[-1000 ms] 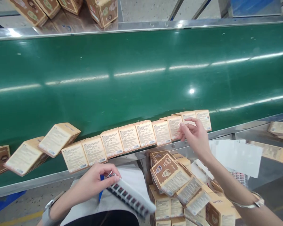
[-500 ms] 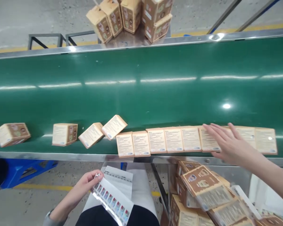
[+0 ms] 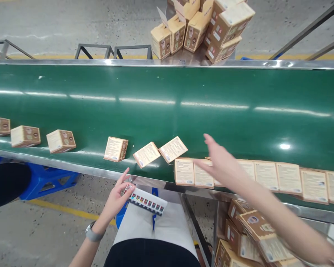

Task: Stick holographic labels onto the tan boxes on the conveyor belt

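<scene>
Between its thumb and fingers my left hand (image 3: 121, 191) pinches a sticker sheet (image 3: 147, 202) with a row of small colourful labels, above my lap. My right hand (image 3: 218, 157) is open, fingers spread, over the left part of a row of boxes (image 3: 288, 178) along the belt's near edge. It hides some of them; whether it touches them I cannot tell. Left of the row, two tilted boxes (image 3: 173, 149) (image 3: 146, 154) lie with corners close together. Another box (image 3: 116, 149) stands further left on the green belt (image 3: 156, 122).
Three brown boxes (image 3: 61, 141) sit at the belt's left. More boxes (image 3: 197, 31) stand on a metal ledge beyond the far rail. Stacked boxes (image 3: 263, 230) lie below the near rail at right. A blue stool (image 3: 48, 180) is at lower left.
My right hand has moved left along the row and lifted somewhat. My left hand has risen toward the near rail with the sheet, which is now turned differently. The view has shifted.
</scene>
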Demonstrator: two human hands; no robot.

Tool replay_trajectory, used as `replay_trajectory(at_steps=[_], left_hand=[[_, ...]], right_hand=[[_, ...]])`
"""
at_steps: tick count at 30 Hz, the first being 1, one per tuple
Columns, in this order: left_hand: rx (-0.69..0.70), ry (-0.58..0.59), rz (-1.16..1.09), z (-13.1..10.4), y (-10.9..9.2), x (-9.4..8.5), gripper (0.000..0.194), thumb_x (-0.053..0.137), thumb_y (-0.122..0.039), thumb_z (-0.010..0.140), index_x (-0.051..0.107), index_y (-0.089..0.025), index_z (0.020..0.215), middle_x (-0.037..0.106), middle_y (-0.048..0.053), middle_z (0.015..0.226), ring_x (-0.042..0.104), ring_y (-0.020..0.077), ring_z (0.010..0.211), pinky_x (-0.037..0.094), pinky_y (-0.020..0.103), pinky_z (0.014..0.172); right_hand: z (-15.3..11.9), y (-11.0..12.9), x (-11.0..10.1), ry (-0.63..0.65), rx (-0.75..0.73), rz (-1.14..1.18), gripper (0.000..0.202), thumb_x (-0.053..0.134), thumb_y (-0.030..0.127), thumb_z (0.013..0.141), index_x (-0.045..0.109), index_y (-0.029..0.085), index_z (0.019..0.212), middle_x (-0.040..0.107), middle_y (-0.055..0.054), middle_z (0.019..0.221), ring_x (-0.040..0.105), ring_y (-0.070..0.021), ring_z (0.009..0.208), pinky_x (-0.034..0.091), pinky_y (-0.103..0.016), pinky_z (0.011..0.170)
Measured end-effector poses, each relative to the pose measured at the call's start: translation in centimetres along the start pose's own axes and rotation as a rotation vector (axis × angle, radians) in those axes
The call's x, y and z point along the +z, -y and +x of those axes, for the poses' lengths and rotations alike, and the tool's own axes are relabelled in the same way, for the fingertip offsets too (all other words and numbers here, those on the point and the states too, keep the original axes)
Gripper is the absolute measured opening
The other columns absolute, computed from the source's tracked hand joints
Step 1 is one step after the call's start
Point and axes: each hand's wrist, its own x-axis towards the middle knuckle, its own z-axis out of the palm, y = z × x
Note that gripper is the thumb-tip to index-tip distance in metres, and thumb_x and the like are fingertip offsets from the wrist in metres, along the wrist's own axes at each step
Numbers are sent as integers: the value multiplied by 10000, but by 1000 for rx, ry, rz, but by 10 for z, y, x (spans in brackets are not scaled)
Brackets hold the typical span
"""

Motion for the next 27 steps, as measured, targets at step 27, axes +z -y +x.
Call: replay_trajectory(at_steps=[27], left_hand=[[160,125,37,28,1,29,262,601,-364,878,779,-181,819,478,143,1461,613,302,1171,440,462,1072]], right_hand=[[-9,67,59,152,-410,-180,1149,623,110,669,-102,147,1560,424,-175,1520,409,-338,1382,358,-517,1119]])
